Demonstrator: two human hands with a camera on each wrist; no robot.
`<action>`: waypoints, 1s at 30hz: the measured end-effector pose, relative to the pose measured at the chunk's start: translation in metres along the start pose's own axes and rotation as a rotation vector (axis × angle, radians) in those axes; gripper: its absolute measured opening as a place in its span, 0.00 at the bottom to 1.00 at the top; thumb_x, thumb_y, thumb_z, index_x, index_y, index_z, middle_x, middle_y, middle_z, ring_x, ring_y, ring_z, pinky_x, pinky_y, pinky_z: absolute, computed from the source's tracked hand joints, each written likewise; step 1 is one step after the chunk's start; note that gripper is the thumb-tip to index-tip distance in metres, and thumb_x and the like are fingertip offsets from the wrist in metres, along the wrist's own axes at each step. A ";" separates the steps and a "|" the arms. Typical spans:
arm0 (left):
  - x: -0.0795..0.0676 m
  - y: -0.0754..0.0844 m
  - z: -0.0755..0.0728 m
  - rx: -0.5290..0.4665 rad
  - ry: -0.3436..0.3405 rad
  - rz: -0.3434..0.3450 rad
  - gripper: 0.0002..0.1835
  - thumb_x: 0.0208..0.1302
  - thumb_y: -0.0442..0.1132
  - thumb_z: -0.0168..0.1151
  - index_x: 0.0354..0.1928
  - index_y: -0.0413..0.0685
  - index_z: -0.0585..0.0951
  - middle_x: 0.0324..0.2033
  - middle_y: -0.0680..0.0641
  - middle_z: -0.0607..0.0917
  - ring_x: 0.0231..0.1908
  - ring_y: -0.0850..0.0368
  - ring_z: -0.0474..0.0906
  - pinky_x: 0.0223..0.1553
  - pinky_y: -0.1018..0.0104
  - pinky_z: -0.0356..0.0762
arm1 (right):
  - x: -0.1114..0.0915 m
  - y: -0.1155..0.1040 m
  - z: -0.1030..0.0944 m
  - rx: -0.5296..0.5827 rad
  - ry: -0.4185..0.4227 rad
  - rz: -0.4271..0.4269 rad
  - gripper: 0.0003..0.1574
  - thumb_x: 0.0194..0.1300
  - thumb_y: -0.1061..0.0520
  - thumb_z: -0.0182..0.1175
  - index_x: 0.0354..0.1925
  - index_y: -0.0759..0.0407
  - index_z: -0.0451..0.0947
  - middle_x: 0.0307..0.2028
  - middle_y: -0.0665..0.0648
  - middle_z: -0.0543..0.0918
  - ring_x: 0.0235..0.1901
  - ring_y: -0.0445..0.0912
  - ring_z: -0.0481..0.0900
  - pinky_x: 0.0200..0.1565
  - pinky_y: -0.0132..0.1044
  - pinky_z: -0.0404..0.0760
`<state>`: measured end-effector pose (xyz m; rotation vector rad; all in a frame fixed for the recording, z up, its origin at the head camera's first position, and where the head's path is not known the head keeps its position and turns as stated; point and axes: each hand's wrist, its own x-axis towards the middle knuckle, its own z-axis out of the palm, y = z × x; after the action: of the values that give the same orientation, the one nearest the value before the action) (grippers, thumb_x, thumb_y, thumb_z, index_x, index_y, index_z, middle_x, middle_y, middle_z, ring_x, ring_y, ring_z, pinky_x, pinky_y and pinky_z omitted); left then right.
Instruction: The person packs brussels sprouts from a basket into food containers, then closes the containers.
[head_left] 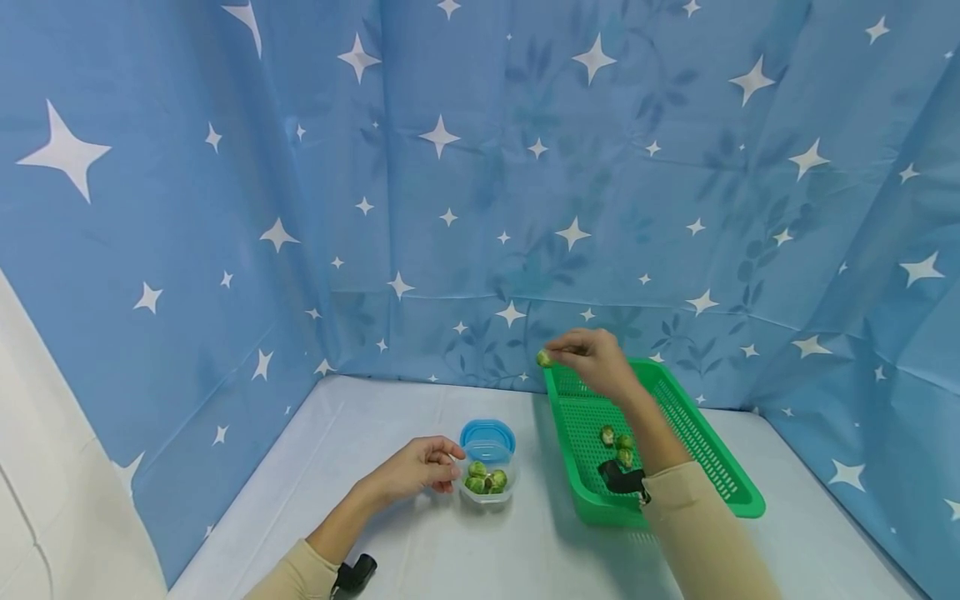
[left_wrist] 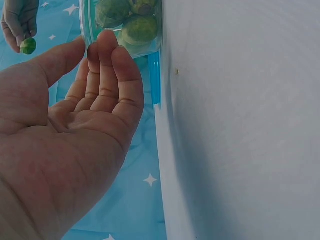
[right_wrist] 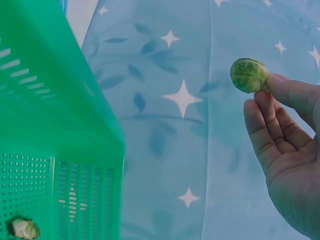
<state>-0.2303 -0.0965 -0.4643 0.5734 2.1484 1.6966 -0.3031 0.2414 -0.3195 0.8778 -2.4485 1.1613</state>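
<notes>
Between thumb and fingertips, my right hand (head_left: 592,358) pinches a Brussels sprout (right_wrist: 248,75), raised over the far left corner of the green basket (head_left: 567,454). My left hand (head_left: 420,468) is beside a small clear container (head_left: 486,499), its fingertips right at the container's left side and its fingers loosely bent with nothing in them. Several Brussels sprouts (left_wrist: 139,30) lie inside that container. More sprouts (head_left: 624,442) sit on the basket's floor, partly hidden by my right forearm.
A blue lid (head_left: 487,431) lies just behind the clear container. White cloth (head_left: 390,417) covers the table, and a blue curtain with white stars (head_left: 480,183) hangs along its back and sides. The basket's raised rim stands to the right of the container.
</notes>
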 end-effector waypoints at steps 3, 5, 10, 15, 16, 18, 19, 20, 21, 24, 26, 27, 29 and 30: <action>-0.001 0.000 0.000 -0.002 0.003 0.001 0.18 0.76 0.38 0.62 0.61 0.36 0.77 0.42 0.37 0.87 0.37 0.51 0.85 0.46 0.51 0.86 | 0.000 -0.006 0.005 0.015 0.005 -0.009 0.10 0.72 0.63 0.66 0.48 0.61 0.90 0.46 0.62 0.90 0.36 0.39 0.85 0.36 0.33 0.85; -0.001 0.000 0.000 -0.002 0.003 0.004 0.18 0.76 0.38 0.62 0.61 0.36 0.77 0.42 0.36 0.87 0.38 0.51 0.85 0.46 0.52 0.86 | 0.000 -0.010 0.008 0.024 0.003 -0.020 0.10 0.71 0.64 0.66 0.48 0.61 0.90 0.46 0.62 0.90 0.35 0.37 0.84 0.36 0.32 0.85; 0.001 -0.002 0.000 -0.002 0.001 0.014 0.18 0.76 0.37 0.61 0.61 0.35 0.77 0.42 0.34 0.86 0.37 0.51 0.85 0.46 0.52 0.86 | -0.002 -0.020 0.018 0.046 -0.018 -0.048 0.09 0.70 0.66 0.66 0.47 0.62 0.90 0.45 0.62 0.89 0.35 0.39 0.85 0.36 0.34 0.86; 0.000 -0.001 -0.001 0.000 -0.006 0.017 0.18 0.77 0.37 0.60 0.63 0.34 0.76 0.44 0.32 0.86 0.38 0.51 0.85 0.46 0.52 0.86 | -0.004 -0.025 0.028 0.067 -0.054 -0.050 0.09 0.71 0.64 0.66 0.47 0.60 0.90 0.43 0.60 0.90 0.35 0.40 0.85 0.35 0.36 0.86; 0.000 -0.001 -0.001 -0.001 -0.007 0.018 0.18 0.77 0.37 0.60 0.63 0.34 0.76 0.44 0.32 0.86 0.38 0.51 0.85 0.46 0.52 0.86 | -0.004 -0.026 0.030 0.073 -0.060 -0.049 0.09 0.71 0.63 0.66 0.47 0.60 0.90 0.43 0.60 0.90 0.35 0.40 0.85 0.35 0.36 0.86; 0.000 0.000 -0.001 -0.003 -0.009 0.018 0.18 0.77 0.37 0.60 0.63 0.34 0.76 0.44 0.32 0.86 0.39 0.51 0.86 0.47 0.51 0.86 | -0.004 -0.026 0.034 0.088 -0.071 -0.042 0.09 0.72 0.62 0.66 0.47 0.60 0.90 0.42 0.60 0.90 0.35 0.40 0.86 0.35 0.35 0.85; 0.000 0.000 -0.001 -0.003 -0.009 0.018 0.18 0.77 0.37 0.60 0.63 0.34 0.76 0.44 0.32 0.86 0.39 0.50 0.86 0.47 0.51 0.86 | -0.004 -0.027 0.035 0.094 -0.073 -0.041 0.09 0.72 0.62 0.66 0.47 0.60 0.90 0.42 0.60 0.91 0.35 0.40 0.86 0.35 0.34 0.85; 0.000 0.000 -0.001 -0.003 -0.010 0.020 0.18 0.77 0.37 0.60 0.63 0.34 0.76 0.44 0.32 0.86 0.39 0.50 0.86 0.47 0.51 0.86 | -0.004 -0.028 0.037 0.097 -0.074 -0.035 0.09 0.72 0.62 0.66 0.47 0.59 0.90 0.42 0.59 0.91 0.35 0.40 0.87 0.35 0.33 0.86; 0.000 0.000 -0.001 -0.002 -0.010 0.020 0.18 0.77 0.37 0.60 0.63 0.34 0.76 0.44 0.32 0.86 0.39 0.50 0.86 0.47 0.51 0.86 | -0.004 -0.028 0.038 0.099 -0.074 -0.036 0.09 0.72 0.62 0.67 0.47 0.60 0.90 0.42 0.59 0.91 0.35 0.40 0.87 0.35 0.33 0.86; 0.000 0.000 -0.001 0.000 -0.009 0.018 0.18 0.77 0.36 0.60 0.63 0.34 0.76 0.44 0.32 0.86 0.39 0.50 0.86 0.47 0.51 0.86 | -0.006 -0.030 0.043 0.091 -0.080 -0.042 0.09 0.71 0.62 0.67 0.47 0.60 0.90 0.42 0.59 0.91 0.35 0.40 0.87 0.36 0.33 0.86; 0.000 0.000 -0.001 0.000 -0.007 0.016 0.18 0.77 0.36 0.60 0.62 0.34 0.77 0.44 0.32 0.86 0.38 0.51 0.86 0.47 0.51 0.86 | -0.007 -0.032 0.046 0.084 -0.096 -0.042 0.08 0.71 0.62 0.67 0.46 0.60 0.90 0.41 0.58 0.91 0.34 0.40 0.87 0.37 0.34 0.86; 0.000 -0.001 -0.001 0.000 -0.007 0.015 0.18 0.77 0.36 0.60 0.62 0.34 0.76 0.44 0.32 0.86 0.38 0.51 0.86 0.47 0.52 0.86 | -0.008 -0.032 0.048 0.080 -0.107 -0.041 0.08 0.72 0.62 0.66 0.46 0.60 0.90 0.40 0.58 0.91 0.34 0.41 0.87 0.37 0.34 0.86; 0.001 -0.001 -0.001 -0.001 -0.008 0.015 0.18 0.77 0.36 0.60 0.62 0.33 0.76 0.43 0.32 0.86 0.38 0.51 0.86 0.47 0.52 0.86 | -0.009 -0.033 0.052 0.072 -0.132 -0.026 0.08 0.72 0.62 0.66 0.46 0.59 0.90 0.39 0.56 0.91 0.34 0.42 0.87 0.37 0.35 0.86; 0.001 -0.001 -0.001 -0.002 -0.009 0.015 0.18 0.77 0.36 0.60 0.62 0.33 0.76 0.43 0.32 0.86 0.38 0.51 0.86 0.47 0.52 0.87 | -0.010 -0.034 0.054 0.069 -0.145 -0.017 0.08 0.72 0.62 0.66 0.46 0.58 0.90 0.39 0.56 0.91 0.34 0.42 0.86 0.37 0.36 0.86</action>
<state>-0.2316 -0.0973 -0.4649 0.5962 2.1419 1.7004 -0.2743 0.1873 -0.3381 1.0350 -2.5224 1.2221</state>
